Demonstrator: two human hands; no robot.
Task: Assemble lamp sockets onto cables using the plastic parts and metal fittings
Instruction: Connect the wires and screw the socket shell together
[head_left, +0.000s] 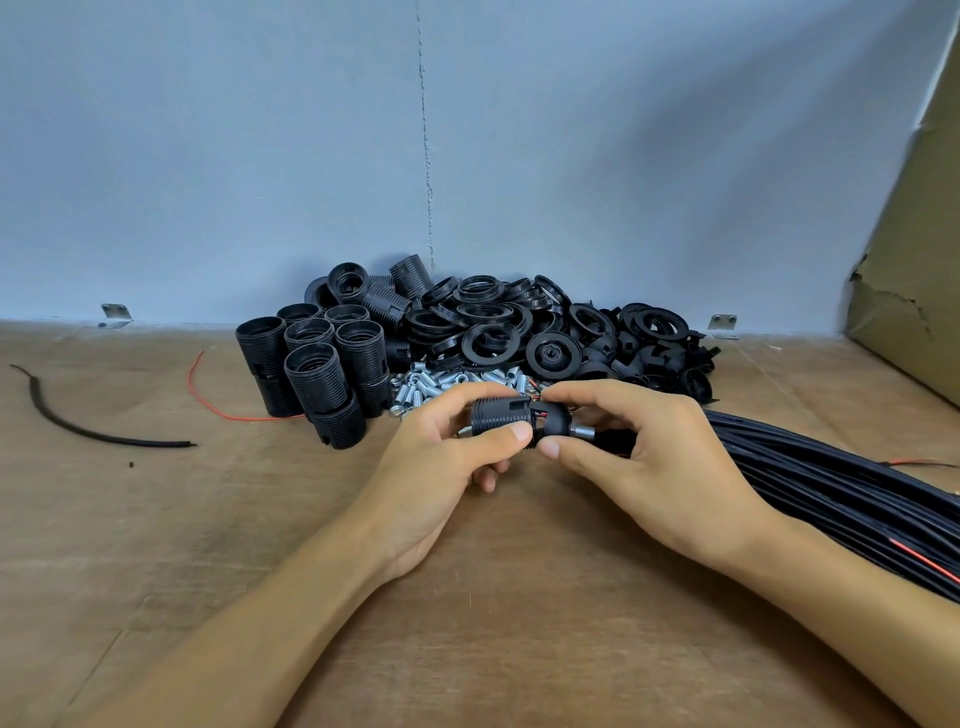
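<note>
Head: left hand (441, 460) pinches socket (497, 413) (right hand (652, 460), its cap (554, 422)).

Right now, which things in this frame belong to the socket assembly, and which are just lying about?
In the job: socket body in the left hand; cap with metal fitting in the right hand; cable bundle; stacked socket bodies; ring pile; loose metal fittings.
Lying about: black cable scrap; loose red wire; cardboard sheet; wall brackets.
</note>
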